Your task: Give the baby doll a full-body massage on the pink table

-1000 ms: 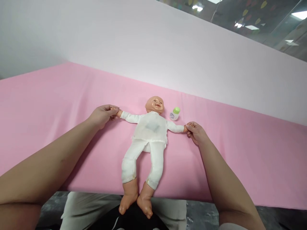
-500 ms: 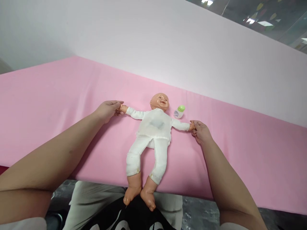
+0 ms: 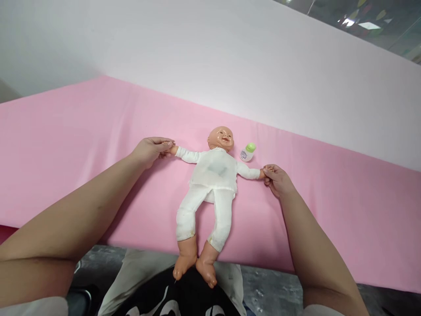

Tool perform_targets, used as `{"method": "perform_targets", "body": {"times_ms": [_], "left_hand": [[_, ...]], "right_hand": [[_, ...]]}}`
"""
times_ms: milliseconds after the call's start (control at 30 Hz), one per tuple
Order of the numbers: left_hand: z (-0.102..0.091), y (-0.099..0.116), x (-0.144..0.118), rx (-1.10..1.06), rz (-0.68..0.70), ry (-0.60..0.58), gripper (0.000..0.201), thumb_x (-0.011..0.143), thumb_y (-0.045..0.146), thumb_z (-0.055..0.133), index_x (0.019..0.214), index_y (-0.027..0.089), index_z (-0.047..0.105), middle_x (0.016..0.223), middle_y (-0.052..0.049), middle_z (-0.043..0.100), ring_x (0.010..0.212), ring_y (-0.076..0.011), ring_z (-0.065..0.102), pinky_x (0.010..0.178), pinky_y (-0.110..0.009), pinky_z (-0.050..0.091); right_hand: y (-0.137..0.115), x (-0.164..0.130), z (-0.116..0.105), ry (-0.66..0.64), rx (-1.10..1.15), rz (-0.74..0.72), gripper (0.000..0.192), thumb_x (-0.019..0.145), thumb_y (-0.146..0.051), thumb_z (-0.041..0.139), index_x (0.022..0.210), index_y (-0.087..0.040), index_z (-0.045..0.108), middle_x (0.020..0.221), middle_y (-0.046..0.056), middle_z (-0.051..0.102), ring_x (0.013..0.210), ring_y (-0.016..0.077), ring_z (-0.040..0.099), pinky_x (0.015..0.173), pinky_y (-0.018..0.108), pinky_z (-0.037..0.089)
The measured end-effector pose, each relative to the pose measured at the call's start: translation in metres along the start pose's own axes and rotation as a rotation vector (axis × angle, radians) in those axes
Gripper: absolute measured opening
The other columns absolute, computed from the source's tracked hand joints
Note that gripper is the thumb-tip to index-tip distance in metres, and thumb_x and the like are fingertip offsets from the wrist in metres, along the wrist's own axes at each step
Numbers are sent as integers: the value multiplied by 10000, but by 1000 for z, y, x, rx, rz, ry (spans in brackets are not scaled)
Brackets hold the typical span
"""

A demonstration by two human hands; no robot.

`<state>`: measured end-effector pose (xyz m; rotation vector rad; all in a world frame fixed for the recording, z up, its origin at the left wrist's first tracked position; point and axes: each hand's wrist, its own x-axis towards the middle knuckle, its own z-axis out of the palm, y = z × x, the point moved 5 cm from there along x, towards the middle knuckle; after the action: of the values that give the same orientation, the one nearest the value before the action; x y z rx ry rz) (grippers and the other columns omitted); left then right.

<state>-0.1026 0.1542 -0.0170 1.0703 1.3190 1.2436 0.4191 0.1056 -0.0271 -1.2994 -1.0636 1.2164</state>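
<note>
Both hands are closed in a pinch on the doll's own small hands: the left hand (image 3: 149, 150) grips the tip of the arm stretched out toward the left, and the right hand (image 3: 278, 180) grips the tip of the arm stretched out toward the right, fingers curled narrow around each. Seen from the head camera, the only view, the doll (image 3: 210, 184) lies face up on the pink sheet (image 3: 66, 145) that covers the desk, head toward the far wall, arms drawn out straight to either side. That spread looks like the effect of the two grips pulling away from each other, which holds the body flat and centred in front of the person. It wears a white top and white trousers, and a faint grey patch shows on the chest. Its bare feet hang past the near edge of the sheet, over the person's lap. Just beside the doll's head, on the right, a small white bottle (image 3: 247, 152) with a green cap lies tilted on the sheet, apart from both hands; the cap is on, and what it holds cannot be seen. Behind the desk rises a plain pale wall (image 3: 210, 57).
</note>
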Motion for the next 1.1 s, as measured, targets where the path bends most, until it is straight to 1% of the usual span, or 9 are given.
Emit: {"method": "perform_targets", "body": {"times_ms": [100,233,333,467,567,633,767,900,1100], "left_hand": [[0,-3,2,-2,-3,17,288,757,335,869,993,171,847,857,-101,781,611,-156,654,558,-264,518],[-1,-5,5,24,-8,33,277,842,337,793,1055,163,833,860,-100,781,613,-161,673,587,-276,549],[-1,-4,4,25,-30,36,295,872,291,758,1123,145,811,835,-95,766,629,-173,687,621,-293,574],[0,-3,1,-12,-51,28,349,836,213,759,1171,117,786,874,-108,767,674,-189,708,686,-328,606],[0,-2,0,-38,-36,7,424,783,177,783,1205,133,776,915,-97,770,701,-180,712,715,-324,608],[0,-3,1,-35,-20,-1,445,748,176,813,1191,151,783,905,-82,766,696,-169,703,708,-312,598],[-2,-2,1,-14,16,-14,402,669,197,888,1065,178,820,872,-73,761,678,-160,682,675,-297,574],[-3,-2,2,10,27,-10,308,671,293,920,950,189,840,833,-85,763,650,-170,657,634,-303,543],[-1,-3,3,23,2,19,313,779,377,859,1007,167,814,829,-96,756,642,-181,671,643,-311,555]], "right_hand": [[0,0,2,37,-71,-6,459,705,-504,961,841,-240,611,525,-82,529,400,83,421,369,213,320],[1,1,3,69,-103,-39,486,764,-630,897,819,-238,615,618,-32,644,389,70,404,348,220,298],[4,3,0,103,-87,-40,475,780,-649,872,892,-230,679,582,-48,596,385,70,390,349,213,289],[6,5,-3,79,-44,-22,485,765,-535,907,1080,-206,742,606,-41,609,454,95,487,408,225,402],[4,3,-3,9,22,3,521,707,-434,968,1121,-205,750,732,-9,683,575,119,606,510,251,531],[3,1,-3,-15,50,20,545,671,-405,999,1114,-207,750,781,-2,703,619,120,636,548,249,563],[0,0,-1,-4,21,4,535,607,-398,1031,984,-207,703,717,-25,684,519,87,568,460,210,474],[1,1,2,23,-53,-1,509,623,-458,1014,845,-230,618,574,-64,591,423,83,478,391,210,376],[3,3,3,44,-97,-12,515,766,-673,889,796,-242,608,521,-61,538,371,74,377,348,218,266]]}}
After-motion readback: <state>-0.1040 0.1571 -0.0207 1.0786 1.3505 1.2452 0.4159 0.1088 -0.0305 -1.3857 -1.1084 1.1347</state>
